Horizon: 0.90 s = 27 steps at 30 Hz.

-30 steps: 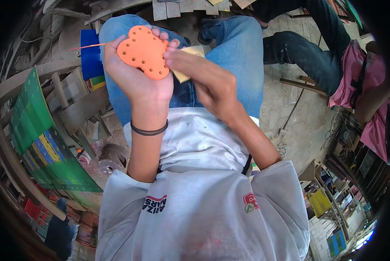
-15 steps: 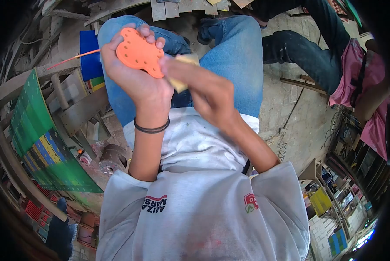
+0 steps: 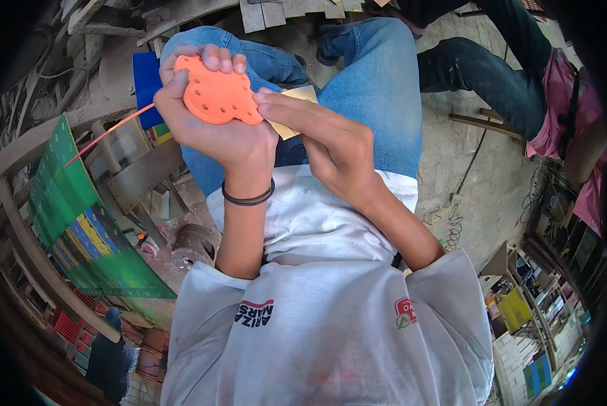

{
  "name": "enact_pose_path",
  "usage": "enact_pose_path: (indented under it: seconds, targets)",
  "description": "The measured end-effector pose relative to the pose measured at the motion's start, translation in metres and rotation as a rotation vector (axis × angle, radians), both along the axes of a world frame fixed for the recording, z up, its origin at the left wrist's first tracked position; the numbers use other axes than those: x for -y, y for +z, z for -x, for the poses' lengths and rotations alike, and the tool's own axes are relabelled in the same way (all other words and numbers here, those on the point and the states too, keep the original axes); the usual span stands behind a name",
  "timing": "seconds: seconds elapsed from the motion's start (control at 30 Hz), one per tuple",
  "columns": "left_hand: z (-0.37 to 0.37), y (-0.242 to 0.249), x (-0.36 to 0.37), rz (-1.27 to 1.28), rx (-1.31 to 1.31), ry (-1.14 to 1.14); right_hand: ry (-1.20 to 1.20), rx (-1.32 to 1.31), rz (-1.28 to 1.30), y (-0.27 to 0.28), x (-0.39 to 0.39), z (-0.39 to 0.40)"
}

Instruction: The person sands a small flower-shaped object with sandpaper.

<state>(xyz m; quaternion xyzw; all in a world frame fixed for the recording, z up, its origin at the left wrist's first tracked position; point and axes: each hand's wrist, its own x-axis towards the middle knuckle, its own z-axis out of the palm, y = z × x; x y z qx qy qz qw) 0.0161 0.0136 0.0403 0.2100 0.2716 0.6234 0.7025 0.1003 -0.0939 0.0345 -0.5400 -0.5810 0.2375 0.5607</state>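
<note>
An orange flat wavy-edged piece with small holes along its rim (image 3: 219,89) rests in my left hand (image 3: 198,139), whose fingers are wrapped round it. From its left side an orange cord (image 3: 110,130) trails out. My right hand (image 3: 334,135) is closed on a yellowish sheet that looks like sandpaper (image 3: 296,101). Its fingertips press against the right edge of the orange piece, with the sheet partly hidden beneath the fingers. Both hands are held above my lap in blue jeans (image 3: 378,88).
On the left leans a green painted board (image 3: 66,183) by a wooden frame (image 3: 124,179). A dusty metal cylinder (image 3: 193,245) is on the floor. At the right is a person in dark trousers (image 3: 483,81) and a pink top. A coiled cable (image 3: 454,233) lies nearby.
The orange piece has turned slightly in my left hand. My right hand, blurred before, is now sharper at its edge. The whole view has shifted a little to the right.
</note>
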Motion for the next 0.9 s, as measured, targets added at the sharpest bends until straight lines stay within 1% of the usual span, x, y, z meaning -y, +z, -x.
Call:
enact_pose_path:
  seconds: [0.07, 0.13, 0.17, 0.23, 0.3, 0.37, 0.4, 0.47, 0.5, 0.57, 0.63, 0.67, 0.7, 0.77, 0.83, 0.9]
  targets:
    - [0.001, -0.002, -0.002, -0.031, -0.007, 0.001, -0.039, 0.026, 0.036, 0.001, 0.0, 0.0]
    - [0.007, -0.003, -0.002, -0.166, 0.004, -0.021, 0.033, -0.064, -0.046, 0.008, 0.003, 0.004]
    - [0.005, -0.003, -0.001, -0.166, 0.005, -0.027, 0.027, -0.063, -0.046, 0.004, 0.003, 0.004]
    - [-0.002, -0.003, 0.002, -0.226, -0.087, 0.028, -0.028, -0.027, 0.059, -0.001, -0.001, 0.001]
    - [0.002, -0.006, -0.003, -0.241, -0.051, 0.012, -0.024, -0.004, 0.066, 0.005, 0.003, 0.002]
    - [0.005, -0.008, -0.001, -0.246, -0.019, -0.008, 0.039, -0.112, -0.037, 0.007, 0.005, 0.005]
    - [0.002, -0.005, 0.0, -0.282, -0.075, 0.023, 0.037, -0.108, -0.04, 0.004, 0.004, 0.004]
    - [-0.002, -0.005, 0.002, -0.333, -0.158, 0.069, -0.045, -0.059, 0.067, -0.004, 0.003, 0.003]
    - [-0.003, -0.006, 0.002, -0.351, -0.188, 0.08, -0.048, -0.06, 0.066, 0.0, 0.003, 0.004]
    - [0.004, -0.009, -0.001, -0.376, -0.161, 0.066, 0.032, -0.104, -0.075, 0.013, 0.005, 0.008]
    - [0.002, -0.006, -0.002, -0.407, -0.155, 0.08, 0.041, -0.114, -0.058, 0.006, 0.002, 0.003]
    - [0.0, -0.006, -0.002, -0.441, -0.232, 0.086, 0.009, -0.09, 0.001, -0.001, 0.001, 0.002]
    - [0.001, -0.008, -0.002, -0.442, -0.23, 0.087, -0.024, -0.07, 0.062, -0.002, -0.001, 0.002]
    - [0.004, -0.012, -0.004, -0.414, -0.154, 0.052, -0.028, -0.039, 0.039, 0.004, 0.001, 0.003]
    - [0.006, -0.006, -0.002, -0.43, -0.151, 0.034, 0.039, -0.117, -0.073, 0.009, 0.001, 0.005]
    - [0.003, -0.005, -0.003, -0.463, -0.134, 0.03, 0.024, -0.062, -0.037, 0.003, 0.0, 0.002]
